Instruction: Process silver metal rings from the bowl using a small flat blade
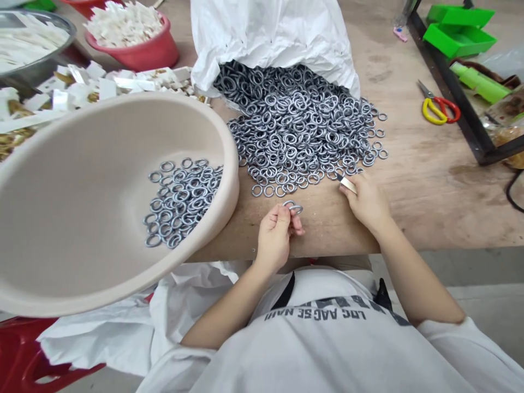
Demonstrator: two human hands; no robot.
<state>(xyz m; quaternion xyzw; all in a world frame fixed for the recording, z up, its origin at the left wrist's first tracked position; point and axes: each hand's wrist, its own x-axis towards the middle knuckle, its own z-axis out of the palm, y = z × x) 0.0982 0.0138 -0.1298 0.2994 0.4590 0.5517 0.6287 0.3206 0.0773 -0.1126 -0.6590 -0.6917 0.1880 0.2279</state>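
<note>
My left hand [274, 238] pinches a grey metal ring [293, 207] at the table's front edge, and a second ring seems linked to it. My right hand [365, 203] grips a small flat cream-coloured piece [347, 184] with a dark tip, which touches the near edge of a large heap of grey metal rings [295, 131]. That heap spills from a white sack [270, 38]. To the left, a tilted beige plastic basin [73, 180] holds a smaller pile of the same rings [180, 202].
Loose white pieces [82, 90] lie at the far left of the wooden table [413, 185], behind a red basin [131, 41] and a steel bowl [36, 43]. Yellow-and-red scissors [438, 106] lie to the right, near a black metal frame [450, 82] and green trays [458, 33].
</note>
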